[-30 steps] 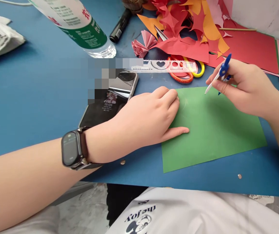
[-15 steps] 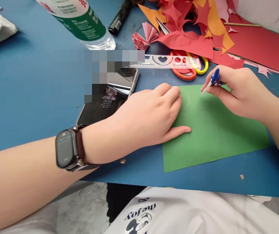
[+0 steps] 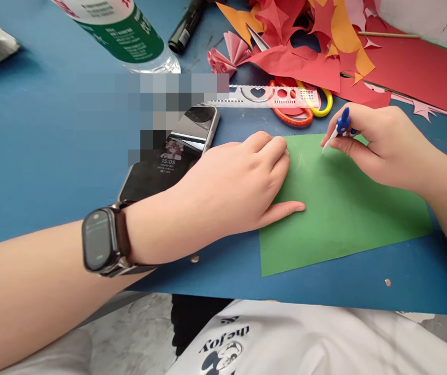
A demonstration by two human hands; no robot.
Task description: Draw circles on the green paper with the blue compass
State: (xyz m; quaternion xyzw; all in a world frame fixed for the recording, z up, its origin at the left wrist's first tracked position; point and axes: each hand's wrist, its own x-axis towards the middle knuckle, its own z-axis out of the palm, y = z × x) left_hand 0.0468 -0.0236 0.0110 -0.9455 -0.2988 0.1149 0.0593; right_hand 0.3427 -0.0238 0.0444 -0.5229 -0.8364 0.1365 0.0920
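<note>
Down and leftward since a second ago: right hand point(image 3: 380, 146) with its blue-and-white pointed tool point(image 3: 338, 130), white tip then lifted clear of the sheet, now set against the green paper point(image 3: 344, 213) close to its far edge. Hardly shifted meanwhile: left hand point(image 3: 239, 187), in the same spot on the sheet's far left corner.

Fingers of the right hand closed round the tool, pinching it near the blue top, shaft tilted toward the left. Left hand palm down, gripping nothing, fingers bent with their tips on the paper, thumb stretched out onto the green. Dark watch point(image 3: 100, 247) on that wrist.

Green paper flat on the blue tabletop point(image 3: 51, 146), close to its near edge, with a faint curved line between the two hands. Just left of the left hand, a phone point(image 3: 169, 156) with lit screen. Beyond the paper, a clear ruler point(image 3: 262, 96) over scissors point(image 3: 301, 112) with orange and yellow handles. Farther off, red, orange and pink paper scraps point(image 3: 305, 41), a black marker point(image 3: 184, 26), a water bottle point(image 3: 125, 31).
</note>
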